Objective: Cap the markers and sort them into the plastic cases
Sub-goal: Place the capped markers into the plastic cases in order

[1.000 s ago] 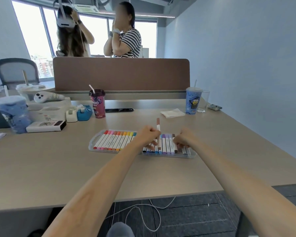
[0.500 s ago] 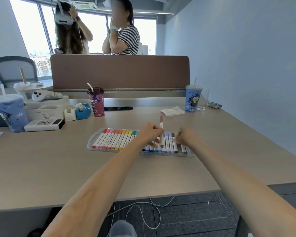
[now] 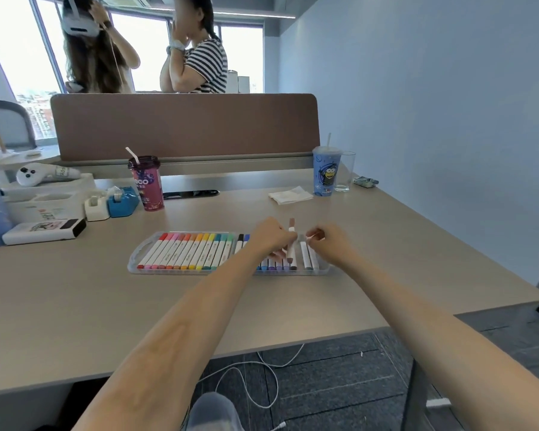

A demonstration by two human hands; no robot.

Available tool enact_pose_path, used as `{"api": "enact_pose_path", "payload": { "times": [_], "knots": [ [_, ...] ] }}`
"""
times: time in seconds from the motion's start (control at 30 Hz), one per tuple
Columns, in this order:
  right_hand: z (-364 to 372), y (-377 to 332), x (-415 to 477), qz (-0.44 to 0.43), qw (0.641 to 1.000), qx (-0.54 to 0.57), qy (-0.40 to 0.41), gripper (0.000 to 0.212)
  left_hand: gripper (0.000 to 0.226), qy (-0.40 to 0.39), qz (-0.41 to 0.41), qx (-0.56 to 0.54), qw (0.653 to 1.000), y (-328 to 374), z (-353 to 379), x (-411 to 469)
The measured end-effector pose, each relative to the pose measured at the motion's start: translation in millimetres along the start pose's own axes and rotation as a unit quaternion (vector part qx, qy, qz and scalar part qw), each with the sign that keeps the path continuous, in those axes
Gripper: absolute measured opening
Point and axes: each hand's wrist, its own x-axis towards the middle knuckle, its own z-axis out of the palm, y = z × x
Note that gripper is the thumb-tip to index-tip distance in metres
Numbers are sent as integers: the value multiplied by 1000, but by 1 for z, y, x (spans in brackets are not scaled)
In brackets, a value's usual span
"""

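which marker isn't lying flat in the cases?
The brown-capped marker, gripped by the left hand. It stands nearly upright over the right-side case, while the other visible markers lie flat in their rows.

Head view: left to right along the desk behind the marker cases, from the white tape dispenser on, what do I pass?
White tape dispenser, blue tape dispenser, purple drink cup, flat black object, white napkin, blue cartoon cup, clear glass, small packet.
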Motion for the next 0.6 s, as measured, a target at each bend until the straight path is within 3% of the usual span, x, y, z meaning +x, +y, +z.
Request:
{"api": "enact_pose_path", "payload": {
  "times": [0.2, 0.5, 0.6],
  "knots": [
    [-18, 15, -6, 5, 999, 29, 21, 18, 28, 29, 18, 137, 990, 1, 22, 11],
    [-28, 33, -6, 26, 997, 61, 30, 20, 31, 10, -7, 178, 984, -3, 21, 23],
    [-29, 37, -6, 31, 997, 59, 31, 21, 22, -3, -15, 184, 983, 0, 22, 24]
  ]
}}
